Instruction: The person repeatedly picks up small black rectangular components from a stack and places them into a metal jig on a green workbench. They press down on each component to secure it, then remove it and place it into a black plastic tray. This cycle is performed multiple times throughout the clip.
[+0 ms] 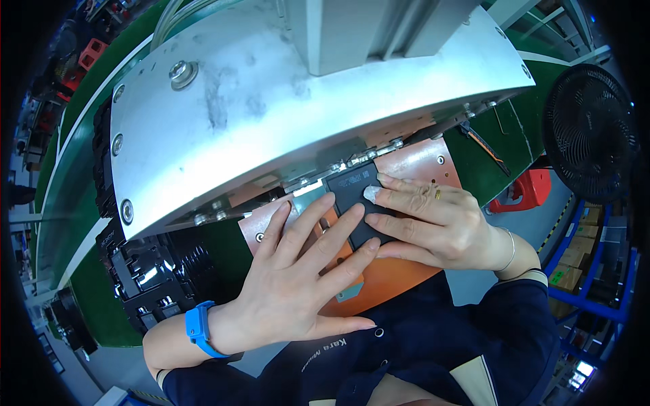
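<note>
A flat black rectangular part (352, 196) lies on an orange fixture plate (393, 274) beneath a large grey metal machine housing (284, 101). My left hand (298, 271) lies flat with fingers spread, its fingertips pressing on the part's left and lower edge; a blue wrist strap (200, 328) circles that wrist. My right hand (433, 220) rests on the part's right side, fingers extended, with a white cot on one fingertip, a ring and a thin bracelet. Neither hand wraps around the part.
A green conveyor surface (487, 162) runs under the housing. Black ribbed parts (159, 267) stand at the left. A black fan (589, 132) and a red object (531, 189) are at the right, with blue shelving holding boxes (575, 271) beyond.
</note>
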Available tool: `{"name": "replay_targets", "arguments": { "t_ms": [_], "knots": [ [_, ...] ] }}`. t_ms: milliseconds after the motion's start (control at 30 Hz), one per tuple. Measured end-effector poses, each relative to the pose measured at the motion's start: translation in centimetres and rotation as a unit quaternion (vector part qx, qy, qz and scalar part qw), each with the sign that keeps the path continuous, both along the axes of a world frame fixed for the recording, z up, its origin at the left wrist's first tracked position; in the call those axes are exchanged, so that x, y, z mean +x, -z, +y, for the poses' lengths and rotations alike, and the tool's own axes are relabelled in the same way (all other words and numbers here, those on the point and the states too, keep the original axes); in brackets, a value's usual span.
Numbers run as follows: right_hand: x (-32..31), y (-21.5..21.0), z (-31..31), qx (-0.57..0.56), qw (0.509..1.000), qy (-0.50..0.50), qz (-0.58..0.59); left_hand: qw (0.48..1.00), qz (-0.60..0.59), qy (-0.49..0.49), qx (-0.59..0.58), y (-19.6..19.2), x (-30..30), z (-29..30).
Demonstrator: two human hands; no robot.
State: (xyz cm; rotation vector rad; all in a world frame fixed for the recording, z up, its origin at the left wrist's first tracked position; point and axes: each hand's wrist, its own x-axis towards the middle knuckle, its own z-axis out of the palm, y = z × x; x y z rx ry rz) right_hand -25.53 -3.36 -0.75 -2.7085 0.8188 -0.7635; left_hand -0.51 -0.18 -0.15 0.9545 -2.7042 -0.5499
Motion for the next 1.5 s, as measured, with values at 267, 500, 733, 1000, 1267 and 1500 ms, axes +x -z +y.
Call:
{"name": "replay_targets", "arguments": {
  "t_ms": [267,500,733,1000,1267,1500],
  "knots": [
    [0.0,0.1,0.0,-0.003,1.0,-0.007,0.005,1.0,0.018,0.002,0.013,0.0,0.0,-0.2],
    [0.2,0.0,0.0,-0.001,1.0,-0.005,0.001,1.0,0.017,-0.003,0.012,0.1,0.0,0.0],
    [0.2,0.0,0.0,-0.01,1.0,-0.004,0.001,1.0,0.017,-0.008,0.018,0.1,-0.1,0.1],
    [0.4,-0.1,0.2,-0.029,0.999,0.006,0.013,1.0,0.017,-0.007,0.005,0.0,-0.1,0.0],
    [0.5,-2.7,2.4,0.286,0.955,0.029,-0.067,0.999,0.038,0.001,-0.018,0.3,0.1,-0.2],
    [-0.5,-3.3,1.7,0.662,0.623,0.055,-0.413,0.995,0.082,0.002,-0.063,0.0,0.1,0.2]
  ]
}}
